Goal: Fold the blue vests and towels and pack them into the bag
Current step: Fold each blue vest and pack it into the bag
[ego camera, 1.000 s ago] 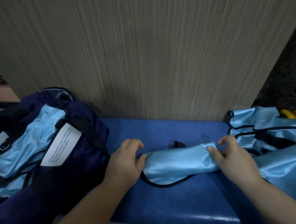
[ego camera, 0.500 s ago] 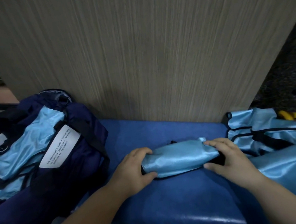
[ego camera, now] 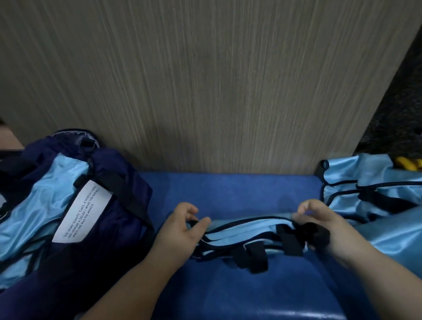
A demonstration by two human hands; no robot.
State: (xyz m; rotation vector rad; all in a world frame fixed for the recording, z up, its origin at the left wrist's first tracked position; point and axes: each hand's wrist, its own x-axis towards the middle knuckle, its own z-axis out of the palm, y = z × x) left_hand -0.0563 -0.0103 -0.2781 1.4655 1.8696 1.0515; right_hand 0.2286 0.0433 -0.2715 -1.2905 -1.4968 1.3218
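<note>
A folded light-blue vest [ego camera: 246,233] with black trim and black straps lies across the blue padded bench [ego camera: 243,290]. My left hand [ego camera: 179,231] pinches its left end between thumb and fingers. At the vest's right end my right hand [ego camera: 321,228] grips the fabric and black straps. The dark navy bag [ego camera: 96,255] sits open at the left, with light-blue vests [ego camera: 28,224] lying in it. It carries a white label [ego camera: 82,213].
More light-blue vests [ego camera: 404,212] are piled on the right of the bench. A tall wood-grain panel [ego camera: 207,79] stands right behind the bench. Yellow-handled tools [ego camera: 417,163] lie on the dark floor at the far right.
The vest has been turned over towards me: its smooth blue side gave way to the side with black trim and straps. Both hands shifted from wrapping its ends to pinching them.
</note>
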